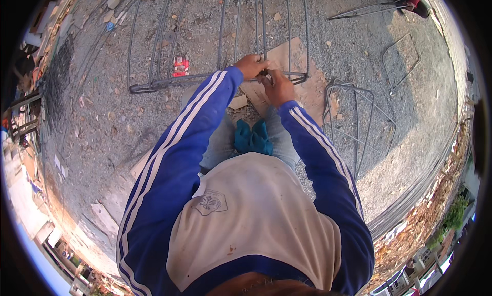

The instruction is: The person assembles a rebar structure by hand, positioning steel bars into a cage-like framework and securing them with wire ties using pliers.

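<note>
While the 2 forearms, in blue sleeves with white stripes (179,124), are slanting inward from the lower edge, the bare left hand (251,66) and the bare right hand (279,88) are sitting close together at the near end of a long frame of thin grey steel bars (222,34). This frame is lying on grey gravel ground (102,116) in front of the person, its bars running away toward the upper edge. Both hands are working over the right part of its bent grey steel near crosspiece (177,80), and their bent fingers are nearly touching each other. Whether the fingertips are closing on the bar or on something small is staying hidden, so I cannot tell.

Beneath the hands and to their right, a flat tan sheet (310,98) is lying on the ground, and a small tan block (237,101) is resting just below the left hand. A small red-and-white packet (180,66) is lying between the bars, left of the hands. Bent grey steel loops (353,87) are lying to the right. Dark teal cloth (252,137) is showing between the person's thighs. At the upper right, another person's dark shoe (421,8) is standing near a bent metal bar (359,12).
</note>
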`<state>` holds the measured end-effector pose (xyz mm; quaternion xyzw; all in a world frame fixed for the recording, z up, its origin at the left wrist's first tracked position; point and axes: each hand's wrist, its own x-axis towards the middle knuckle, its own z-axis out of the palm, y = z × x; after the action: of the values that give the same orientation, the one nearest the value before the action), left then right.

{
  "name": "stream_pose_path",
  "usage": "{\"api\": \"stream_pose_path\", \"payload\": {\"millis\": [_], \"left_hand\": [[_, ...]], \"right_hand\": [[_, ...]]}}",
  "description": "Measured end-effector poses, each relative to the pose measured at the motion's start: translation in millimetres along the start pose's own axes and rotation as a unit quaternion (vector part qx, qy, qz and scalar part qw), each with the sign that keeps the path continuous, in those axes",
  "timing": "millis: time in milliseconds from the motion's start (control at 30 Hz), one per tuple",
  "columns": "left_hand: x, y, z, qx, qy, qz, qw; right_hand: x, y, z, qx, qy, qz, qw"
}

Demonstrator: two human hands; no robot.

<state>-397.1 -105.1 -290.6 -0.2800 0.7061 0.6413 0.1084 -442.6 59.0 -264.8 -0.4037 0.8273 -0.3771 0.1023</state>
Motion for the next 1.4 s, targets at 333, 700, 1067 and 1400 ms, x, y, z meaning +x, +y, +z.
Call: {"api": "stream_pose_path", "payload": {"millis": [333,700,1067,1400], "left_hand": [[-9,6,-19,-0.078,-0.108,-0.031,0.991],[-7,-1,-4,0.055,-0.077,0.121,0.988],[-11,13,6,0.157,0.003,0.069,0.985],[-19,5,-7,0.146,0.068,0.082,0.984]], "right_hand": [[-46,-18,32,0.082,0.115,0.157,0.977],[-12,-64,5,-0.093,-0.095,0.166,0.977],[-31,49,-3,0.145,-0.082,0.224,0.96],[-35,-49,-3,0.467,-0.148,0.396,0.777]]}}
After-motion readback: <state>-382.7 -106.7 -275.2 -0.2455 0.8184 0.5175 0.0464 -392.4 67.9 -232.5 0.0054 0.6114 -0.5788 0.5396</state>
